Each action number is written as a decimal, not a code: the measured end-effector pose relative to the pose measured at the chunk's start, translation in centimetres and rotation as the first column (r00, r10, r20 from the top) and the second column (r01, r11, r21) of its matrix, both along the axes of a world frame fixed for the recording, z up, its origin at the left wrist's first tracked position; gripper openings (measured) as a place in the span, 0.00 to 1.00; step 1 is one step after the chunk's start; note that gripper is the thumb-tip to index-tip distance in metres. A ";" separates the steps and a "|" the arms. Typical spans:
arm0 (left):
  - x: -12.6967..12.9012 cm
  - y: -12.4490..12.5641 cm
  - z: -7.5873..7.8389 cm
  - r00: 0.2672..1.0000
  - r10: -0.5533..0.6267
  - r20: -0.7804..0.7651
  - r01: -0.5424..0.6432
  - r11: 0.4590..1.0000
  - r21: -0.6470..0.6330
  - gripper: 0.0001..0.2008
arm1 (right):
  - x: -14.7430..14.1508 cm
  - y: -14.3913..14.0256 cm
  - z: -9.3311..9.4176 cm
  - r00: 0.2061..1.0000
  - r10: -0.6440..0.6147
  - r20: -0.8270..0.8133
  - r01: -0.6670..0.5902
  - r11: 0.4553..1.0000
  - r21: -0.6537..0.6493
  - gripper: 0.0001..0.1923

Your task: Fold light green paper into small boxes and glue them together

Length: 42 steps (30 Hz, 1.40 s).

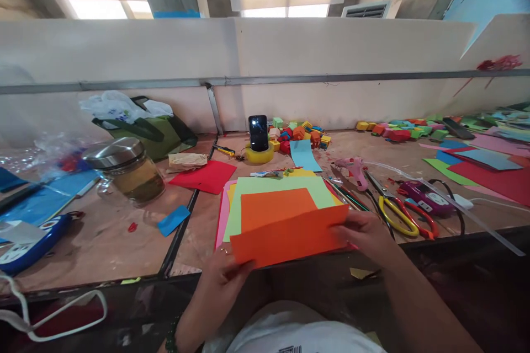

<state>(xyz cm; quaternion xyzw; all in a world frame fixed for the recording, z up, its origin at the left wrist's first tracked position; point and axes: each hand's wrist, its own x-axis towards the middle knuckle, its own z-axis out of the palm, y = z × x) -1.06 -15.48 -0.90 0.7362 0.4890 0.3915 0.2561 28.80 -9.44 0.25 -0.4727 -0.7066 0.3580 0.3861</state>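
An orange paper sheet [285, 237] is held up over the table's front edge, tilted slightly. My left hand [226, 273] grips its lower left corner. My right hand [366, 231] pinches its right edge. Behind it a second orange sheet [273, 207] lies on a light green sheet [281, 185], on top of a stack with yellow and pink paper showing at the left side.
Scissors with yellow handles [395, 212], a pink glue gun [351, 168] and a purple power strip [426, 198] lie right. A phone [258, 132] stands on a tape roll, small paper cubes [300, 135] behind. A glass jar [128, 171] and red sheet [205, 176] sit left.
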 end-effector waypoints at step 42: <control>-1.7 3.0 0.7 0.936 0.208 -0.284 -0.213 0.977 0.012 0.19 | -2.7 1.2 -0.1 0.998 -0.052 0.047 0.059 0.983 -0.175 0.17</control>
